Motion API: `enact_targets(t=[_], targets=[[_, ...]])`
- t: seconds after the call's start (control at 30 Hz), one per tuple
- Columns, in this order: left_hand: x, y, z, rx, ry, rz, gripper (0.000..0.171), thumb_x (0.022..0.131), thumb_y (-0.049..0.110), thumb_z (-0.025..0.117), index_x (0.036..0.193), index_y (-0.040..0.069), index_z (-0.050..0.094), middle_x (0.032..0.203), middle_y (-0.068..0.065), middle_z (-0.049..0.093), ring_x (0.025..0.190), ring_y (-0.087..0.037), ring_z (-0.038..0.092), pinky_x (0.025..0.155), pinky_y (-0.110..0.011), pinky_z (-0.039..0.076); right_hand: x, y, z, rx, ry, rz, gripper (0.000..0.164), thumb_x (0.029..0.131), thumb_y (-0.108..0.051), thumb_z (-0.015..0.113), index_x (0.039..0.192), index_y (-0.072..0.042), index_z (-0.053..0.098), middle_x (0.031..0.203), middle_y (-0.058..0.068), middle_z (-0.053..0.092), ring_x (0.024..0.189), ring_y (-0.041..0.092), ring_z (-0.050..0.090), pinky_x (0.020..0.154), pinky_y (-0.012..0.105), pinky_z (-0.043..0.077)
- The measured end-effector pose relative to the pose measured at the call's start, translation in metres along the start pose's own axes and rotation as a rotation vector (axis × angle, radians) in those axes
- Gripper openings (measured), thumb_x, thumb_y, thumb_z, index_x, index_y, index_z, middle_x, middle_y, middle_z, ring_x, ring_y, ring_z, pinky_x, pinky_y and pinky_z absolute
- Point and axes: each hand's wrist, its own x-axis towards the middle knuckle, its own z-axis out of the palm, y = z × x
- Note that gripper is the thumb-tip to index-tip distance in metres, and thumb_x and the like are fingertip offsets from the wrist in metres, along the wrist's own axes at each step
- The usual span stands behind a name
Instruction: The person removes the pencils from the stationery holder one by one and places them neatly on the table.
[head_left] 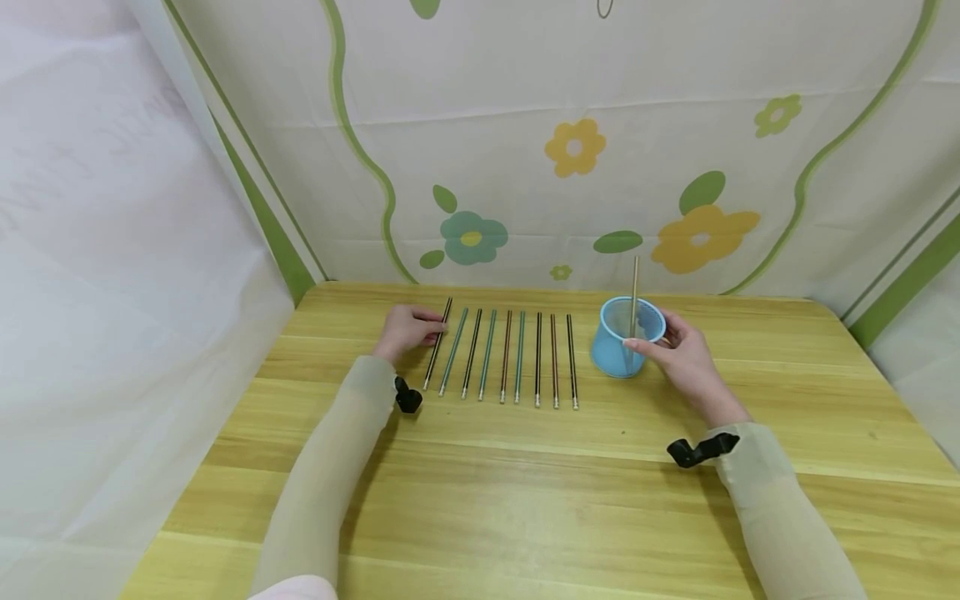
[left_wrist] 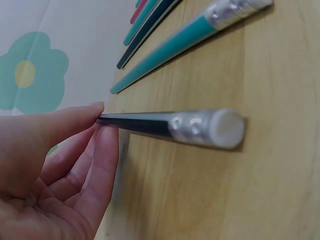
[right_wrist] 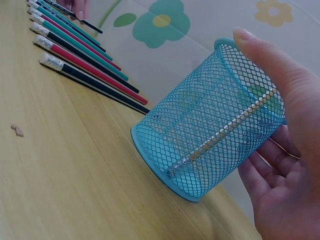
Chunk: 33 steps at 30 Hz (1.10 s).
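At the left end of a row of pencils, my left hand (head_left: 405,332) pinches a black pencil (head_left: 431,367) between thumb and fingers. Its white eraser (left_wrist: 227,129) points toward the left wrist camera. A light blue mesh pencil cup (head_left: 611,354) stands upright to the right of the row, gripped by my right hand (head_left: 686,360). The thumb lies at the rim, while the other fingers are round the far side, partly hidden. Inside the cup leans one yellowish pencil (head_left: 636,279), eraser end down, seen through the mesh in the right wrist view.
Several green, black and red pencils (head_left: 521,354) lie side by side between my hands, erasers toward me. They rest on a wooden table (head_left: 510,500). Behind it hangs a white flowered cloth (head_left: 517,192). A small brown speck (right_wrist: 17,130) lies on the tabletop.
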Motion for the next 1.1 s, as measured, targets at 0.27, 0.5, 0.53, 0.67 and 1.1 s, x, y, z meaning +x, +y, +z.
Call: enact_targets(t=[0.27, 0.5, 0.53, 0.67, 1.1], targets=[[-0.0016, -0.0014, 0.0016, 0.041, 0.015, 0.011, 0.025, 0.091, 0.007, 0.079, 0.114, -0.003, 0.075, 0.106, -0.018, 0.072, 0.08, -0.021, 0.071, 0.071, -0.028, 0.062, 0.0, 0.0006, 0.0003, 0.0, 0.002, -0.005, 0.08, 0.092, -0.028, 0.08, 0.154, -0.002, 0.038, 0.148, 0.021, 0.046, 0.135, 0.036, 0.047, 0.094, 0.014, 0.048], [-0.0014, -0.0022, 0.0035, 0.074, 0.021, 0.031, 0.023, 0.091, 0.007, 0.078, 0.112, -0.003, 0.075, 0.104, -0.017, 0.072, 0.081, -0.022, 0.071, 0.07, -0.029, 0.062, -0.0003, 0.0001, 0.0001, 0.002, -0.002, 0.002, 0.08, 0.092, -0.028, 0.08, 0.155, -0.002, 0.037, 0.149, 0.021, 0.046, 0.135, 0.037, 0.046, 0.095, 0.014, 0.048], [-0.0011, -0.0022, 0.0036, 0.081, 0.022, 0.033, 0.022, 0.091, 0.007, 0.078, 0.111, -0.003, 0.075, 0.104, -0.017, 0.072, 0.081, -0.022, 0.071, 0.07, -0.028, 0.062, -0.0004, -0.0002, 0.0001, -0.001, -0.002, 0.003, 0.081, 0.092, -0.029, 0.08, 0.155, -0.002, 0.037, 0.149, 0.021, 0.045, 0.135, 0.037, 0.046, 0.095, 0.014, 0.048], [0.0001, -0.002, 0.0038, 0.105, 0.026, 0.04, 0.022, 0.091, 0.007, 0.079, 0.111, -0.003, 0.075, 0.104, -0.017, 0.072, 0.08, -0.021, 0.071, 0.07, -0.028, 0.062, -0.0005, -0.0005, 0.0001, -0.005, -0.002, 0.005, 0.081, 0.092, -0.029, 0.08, 0.155, -0.002, 0.037, 0.149, 0.021, 0.045, 0.136, 0.038, 0.046, 0.095, 0.014, 0.048], [-0.0037, -0.0002, 0.0054, 0.115, 0.047, 0.057, 0.016, 0.09, 0.008, 0.079, 0.103, -0.002, 0.077, 0.097, -0.016, 0.073, 0.076, -0.021, 0.07, 0.069, -0.029, 0.062, 0.0004, 0.0002, -0.0003, -0.013, -0.001, 0.0, 0.081, 0.092, -0.029, 0.08, 0.155, -0.001, 0.037, 0.148, 0.022, 0.045, 0.134, 0.037, 0.047, 0.093, 0.013, 0.048]])
